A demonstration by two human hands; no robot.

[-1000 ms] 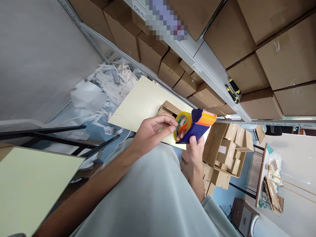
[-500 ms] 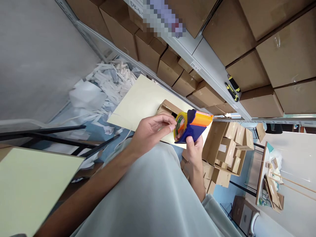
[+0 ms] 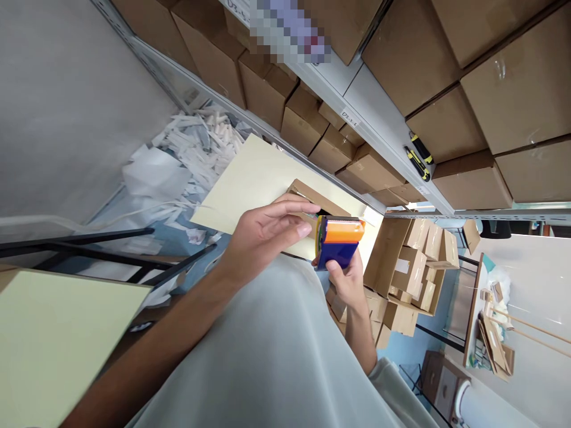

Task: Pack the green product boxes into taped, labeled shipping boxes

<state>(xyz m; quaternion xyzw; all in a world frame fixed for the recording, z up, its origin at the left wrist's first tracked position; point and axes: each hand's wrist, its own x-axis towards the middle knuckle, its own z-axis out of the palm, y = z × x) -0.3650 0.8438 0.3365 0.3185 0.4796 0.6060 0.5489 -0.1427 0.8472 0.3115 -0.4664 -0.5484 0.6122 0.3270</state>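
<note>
A blue and orange tape dispenser [image 3: 338, 241] with a yellow tape roll is in front of my chest, gripped from below by my right hand [image 3: 345, 279]. My left hand [image 3: 261, 235] reaches to the roll side of the dispenser, thumb and fingertips pinched at the tape; what they grip is too small to make out. Just behind the dispenser an open small cardboard box [image 3: 312, 199] lies on a pale cream board [image 3: 259, 178].
Metal shelving [image 3: 357, 113] packed with cardboard boxes runs along the top. Two yellow-black screwdrivers [image 3: 419, 156] lie on a shelf. A pile of white paper scraps [image 3: 187, 154] is at left. An open carton of small boxes [image 3: 410, 267] is at right, a light green board [image 3: 57, 339] at lower left.
The dispenser has turned so its orange top faces me and the roll is nearly edge-on. Both hands shifted slightly left and down with it.
</note>
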